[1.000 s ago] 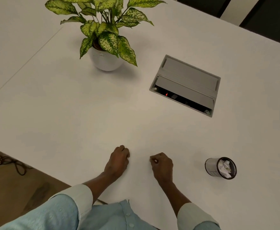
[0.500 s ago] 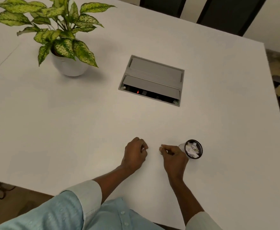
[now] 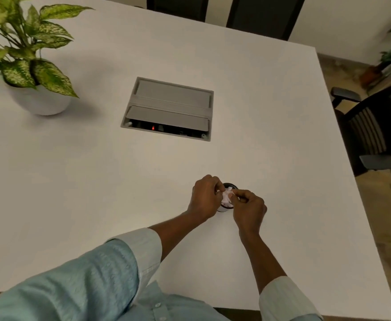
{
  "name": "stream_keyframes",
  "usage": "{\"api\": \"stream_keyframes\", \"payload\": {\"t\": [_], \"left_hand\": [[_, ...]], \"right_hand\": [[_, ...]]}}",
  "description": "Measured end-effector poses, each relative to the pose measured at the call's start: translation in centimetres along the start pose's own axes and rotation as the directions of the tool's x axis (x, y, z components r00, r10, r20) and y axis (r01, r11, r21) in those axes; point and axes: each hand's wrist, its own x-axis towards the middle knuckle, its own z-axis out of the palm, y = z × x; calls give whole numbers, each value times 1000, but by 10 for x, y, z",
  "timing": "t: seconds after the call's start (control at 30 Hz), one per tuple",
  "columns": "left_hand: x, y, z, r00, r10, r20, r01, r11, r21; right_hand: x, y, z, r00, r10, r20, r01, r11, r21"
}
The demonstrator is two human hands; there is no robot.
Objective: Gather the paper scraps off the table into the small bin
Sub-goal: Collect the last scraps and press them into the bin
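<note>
White paper scraps (image 3: 227, 195) pinched between curled fingertips of left hand (image 3: 205, 198) and right hand (image 3: 250, 208), directly over small bin (image 3: 231, 185); held versus binned paper hard to separate. Bin upright on white table (image 3: 97, 181). Grey cable box (image 3: 170, 105) beyond, potted plant (image 3: 28, 56) far left.

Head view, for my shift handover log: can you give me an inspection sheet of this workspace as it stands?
Surface: white table.
Job's things: small bin between the hands, mostly hidden; paper scraps at its mouth.
Clutter: potted plant far left; recessed power box, flap raised, red light on.
Hands: left hand fingers curled at the bin's mouth, hold unclear; right hand pinches paper scraps over it.
Cables: nothing seen.
Surroundings: dark chairs at the far and right sides.
</note>
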Motion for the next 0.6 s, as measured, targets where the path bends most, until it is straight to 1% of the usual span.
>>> {"api": "stream_keyframes", "payload": {"t": [0.13,0.27,0.33,0.4,0.47,0.53,0.6], "left_hand": [[11,0,18,999,-19,33,18,999,37],[12,-6,27,998,-14,57,10,998,67],[9,-11,28,999,8,32,-10,998,62],[3,-17,25,1000,12,-23,-11,999,41],[-5,-26,19,997,1,-73,2,999,45],[-12,-42,11,996,-26,-86,31,997,67],[-21,-62,0,995,-75,-63,83,988,134]], "right_hand": [[13,8,-7,999,-25,44,27,998,-49],[21,17,-8,985,-134,109,150,977,-154],[19,20,-8,970,-192,152,220,956,-196],[17,20,-9,951,-243,190,283,932,-225],[14,21,-8,941,-263,213,312,918,-244],[9,22,-9,935,-277,223,329,909,-254],[4,24,-9,926,-293,237,353,895,-274]]}}
